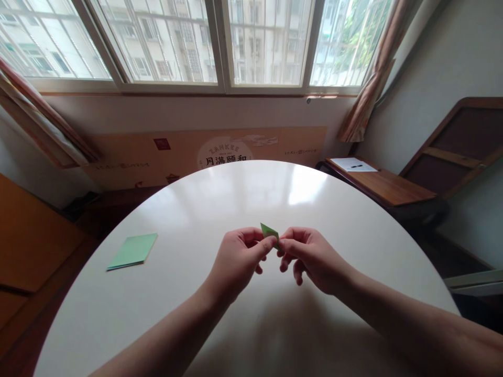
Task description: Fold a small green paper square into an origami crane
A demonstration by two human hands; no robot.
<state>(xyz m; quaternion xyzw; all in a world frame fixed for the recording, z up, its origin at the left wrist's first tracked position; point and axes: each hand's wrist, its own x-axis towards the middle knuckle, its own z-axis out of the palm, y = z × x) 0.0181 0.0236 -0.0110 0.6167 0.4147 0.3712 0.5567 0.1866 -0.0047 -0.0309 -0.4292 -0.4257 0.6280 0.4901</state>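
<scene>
both hands meet over the middle of the desk, which is white, glossy and rounded at its far edge. between them is the paper, a small green folded piece with one pointed corner sticking up and to the left. the left hand grips it between thumb and forefinger, the thumb lying across its near face. the right hand pinches its right edge with thumb and forefinger, the other fingers loosely curled below. the two thumb tips are very close together, and the fingers hide the paper's lower part. a soft shadow falls on the desk beneath the hands and forearms.

well to the left, near the desk's edge, a stack of pale green square sheets lies flat. beyond the desk, a brown board with printed lettering stands under the window, with a curtain hanging at its right end. to the right, a wooden top carries a white sheet with a dark item on it, too small to make out.
</scene>
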